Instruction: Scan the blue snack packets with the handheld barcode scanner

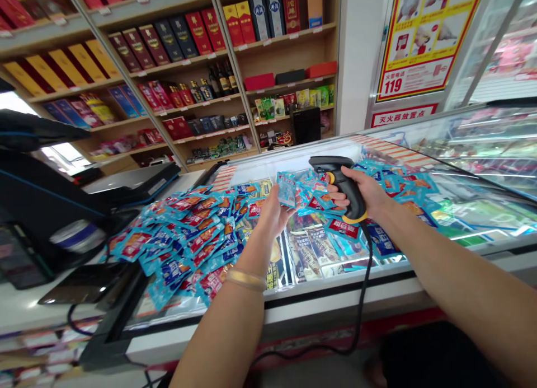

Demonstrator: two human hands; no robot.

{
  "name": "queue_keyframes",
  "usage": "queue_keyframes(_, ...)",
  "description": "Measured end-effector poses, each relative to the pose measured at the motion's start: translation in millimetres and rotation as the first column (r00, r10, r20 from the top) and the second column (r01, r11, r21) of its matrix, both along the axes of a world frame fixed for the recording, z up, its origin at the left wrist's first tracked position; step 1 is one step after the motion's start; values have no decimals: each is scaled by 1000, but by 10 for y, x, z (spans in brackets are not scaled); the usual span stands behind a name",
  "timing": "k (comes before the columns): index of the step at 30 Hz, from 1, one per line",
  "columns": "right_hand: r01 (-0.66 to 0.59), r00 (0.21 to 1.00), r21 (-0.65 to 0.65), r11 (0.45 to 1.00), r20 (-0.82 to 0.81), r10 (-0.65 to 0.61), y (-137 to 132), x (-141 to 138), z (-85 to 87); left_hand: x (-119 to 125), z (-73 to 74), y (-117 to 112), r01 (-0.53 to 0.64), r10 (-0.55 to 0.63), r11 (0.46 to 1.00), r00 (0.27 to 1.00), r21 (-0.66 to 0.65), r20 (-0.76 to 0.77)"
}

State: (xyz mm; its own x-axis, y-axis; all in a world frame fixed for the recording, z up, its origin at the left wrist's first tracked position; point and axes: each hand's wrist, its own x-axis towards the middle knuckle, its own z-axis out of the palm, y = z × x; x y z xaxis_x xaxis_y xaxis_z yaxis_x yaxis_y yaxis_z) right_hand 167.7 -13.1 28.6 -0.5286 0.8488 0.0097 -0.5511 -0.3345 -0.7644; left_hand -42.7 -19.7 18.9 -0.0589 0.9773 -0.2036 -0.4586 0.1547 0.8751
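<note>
Wooden shop shelves (289, 46) of boxed goods rise behind a glass-topped chest freezer (461, 169) strewn with small blue-and-red foil snack packets (188, 237). Over it, the left hand (272, 211) pinches one pale blue snack packet (286, 189) upright, while the right hand (364, 192) is wrapped around a black-and-yellow corded barcode scanner (342, 183) just beside that packet.
</note>
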Motion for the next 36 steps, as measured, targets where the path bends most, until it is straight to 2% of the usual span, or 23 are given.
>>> queue_keyframes(3, -59, 997, -16, 998, 40, 60, -33, -32, -4, 1, 9, 13, 8, -9, 1000, 997, 12, 78)
queue_keyframes(7, -106, 991, -8, 994, 82, 107, -52, -37, -13, -15, 12, 26, 40, -47, 997, 995, 70, 91)
queue_keyframes(14, -186, 967, 16, 982, 177, 180, -47, -32, -46, -69, 51, 47, -81, 69, 994, 985, 72, 158)
queue_keyframes(23, -240, 947, 55, 969, 232, 222, -31, -35, -86, -89, 64, 64, -107, 94, 992, 980, 67, 176)
queue_keyframes(27, -237, 949, 48, 970, 226, 221, -29, -29, -86, -74, 58, 50, -99, 89, 992, 989, 79, 119)
queue_keyframes(30, -204, 966, 37, 978, 173, 195, -39, -41, -79, -60, 19, 53, -111, 121, 984, 991, 141, -65)
queue_keyframes(32, -166, 979, 28, 986, 127, 162, -49, -62, -75, -76, 4, 63, -136, 197, 968, 933, 212, -300)
queue_keyframes(33, -148, 984, 24, 989, 107, 145, -55, -79, -72, -99, 7, 67, -137, 241, 957, 865, 256, -439)
queue_keyframes(34, -132, 987, 20, 991, 92, 130, -61, -100, -70, -134, 21, 67, -121, 283, 945, 765, 303, -579)
queue_keyframes(36, -113, 991, 6, 994, 73, 112, -76, -159, -65, -239, 71, 41, -55, 355, 925, 478, 376, -803)
